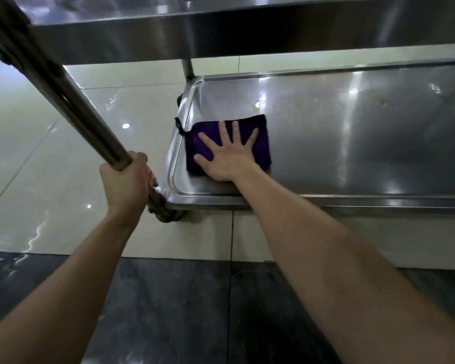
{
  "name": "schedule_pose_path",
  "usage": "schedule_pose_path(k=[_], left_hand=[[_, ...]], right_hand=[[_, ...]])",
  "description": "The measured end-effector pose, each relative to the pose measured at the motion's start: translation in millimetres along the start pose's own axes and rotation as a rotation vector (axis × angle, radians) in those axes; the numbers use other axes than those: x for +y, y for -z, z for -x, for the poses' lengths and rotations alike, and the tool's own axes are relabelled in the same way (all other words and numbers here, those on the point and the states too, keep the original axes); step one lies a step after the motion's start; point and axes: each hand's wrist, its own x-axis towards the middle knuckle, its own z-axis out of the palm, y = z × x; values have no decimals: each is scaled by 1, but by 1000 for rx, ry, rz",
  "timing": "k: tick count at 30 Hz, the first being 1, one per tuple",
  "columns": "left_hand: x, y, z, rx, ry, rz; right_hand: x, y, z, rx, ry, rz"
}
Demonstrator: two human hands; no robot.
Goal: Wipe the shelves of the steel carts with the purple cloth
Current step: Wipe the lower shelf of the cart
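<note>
A folded purple cloth (260, 127) lies flat on the lower steel shelf (352, 132) of the cart, near the shelf's left end. My right hand (227, 156) presses on the cloth with its fingers spread and straight. My left hand (128, 177) grips the cart's near-left steel leg (63, 101), just above the lower shelf's corner. A short black loop of the cloth hangs over the shelf's left rim.
The cart's upper shelf (247, 30) overhangs the lower one at the top of the view. A caster (166, 214) sits under the near-left corner. Glossy light floor tiles (50, 166) lie to the left, dark tiles (168, 311) nearest me.
</note>
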Motion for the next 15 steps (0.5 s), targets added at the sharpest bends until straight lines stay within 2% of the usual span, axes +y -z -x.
schedule_pose_path(k=[4, 8, 11, 15], left_hand=[[1, 1, 1, -2, 2, -6], [2, 1, 2, -10, 21, 6], [2, 5, -2, -17, 31, -29], [0, 4, -3, -6, 32, -91]], right_hand=[[-34, -16, 25, 0, 138, 14], [-7, -22, 61, 1, 231, -38], [34, -19, 88, -13, 224, -96], [112, -7, 123, -50, 89, -111]])
